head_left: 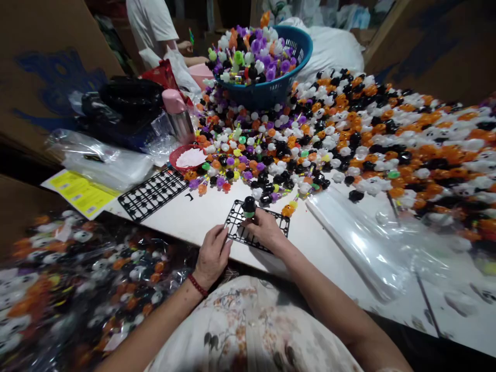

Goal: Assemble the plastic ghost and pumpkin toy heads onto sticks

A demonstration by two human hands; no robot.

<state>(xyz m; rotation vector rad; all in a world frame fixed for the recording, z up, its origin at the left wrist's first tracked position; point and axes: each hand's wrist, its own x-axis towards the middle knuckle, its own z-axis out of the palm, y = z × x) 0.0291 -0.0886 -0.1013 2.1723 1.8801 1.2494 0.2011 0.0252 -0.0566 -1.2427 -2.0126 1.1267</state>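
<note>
In front of me a black plastic grid rack [279, 221] is at the table's near edge. My left hand [211, 257], with a red bead bracelet at the wrist, is closed at the rack's left corner, thumb and fingers pinching its edge. My right hand [268, 231] reaches over the rack, its fingers closed around a small toy [248, 205] with a shiny black top and a green band. The toy's lower part is hidden by the fingers. Just right of the rack is an orange pumpkin-faced toy [288, 210].
Heaps of small Halloween toys [372, 129] cover the table's back and right. Beyond stands a full blue basket [300, 44]. A second black rack [153, 194], a red basket [179, 160] and a flask [178, 116] are left; clear bags [360, 243] lie right. A co-worker [151, 26] stands behind.
</note>
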